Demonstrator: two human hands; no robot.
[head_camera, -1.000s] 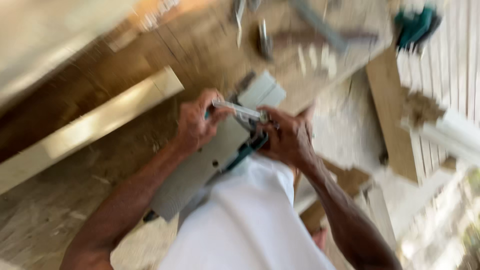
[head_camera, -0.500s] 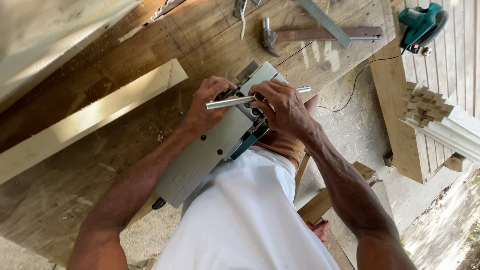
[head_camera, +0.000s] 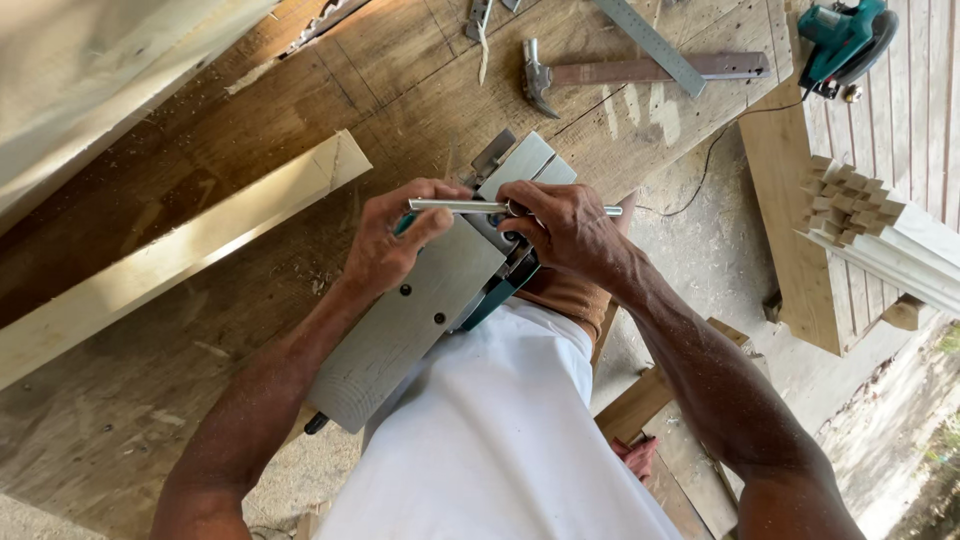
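An electric planer (head_camera: 420, 315) lies upside down against my body, its grey metal base plate facing up and its teal housing showing at the lower right edge. My left hand (head_camera: 395, 240) grips the planer's side near its front end. A thin silver metal rod, a socket wrench (head_camera: 480, 207), lies across the base plate. My right hand (head_camera: 565, 232) is closed on that rod over the cutter slot. Both hands meet above the middle of the tool.
A long pale timber (head_camera: 180, 255) lies on the wooden work surface (head_camera: 150, 400) at left. A hammer (head_camera: 620, 72) and a metal ruler (head_camera: 655, 45) lie at the top. A teal circular saw (head_camera: 840, 35) sits top right, with stacked moulded slats (head_camera: 880, 230) at right.
The view has steadied and sharpened. My right hand has shifted slightly along the rod; the planer and my left hand stay in nearly the same place.
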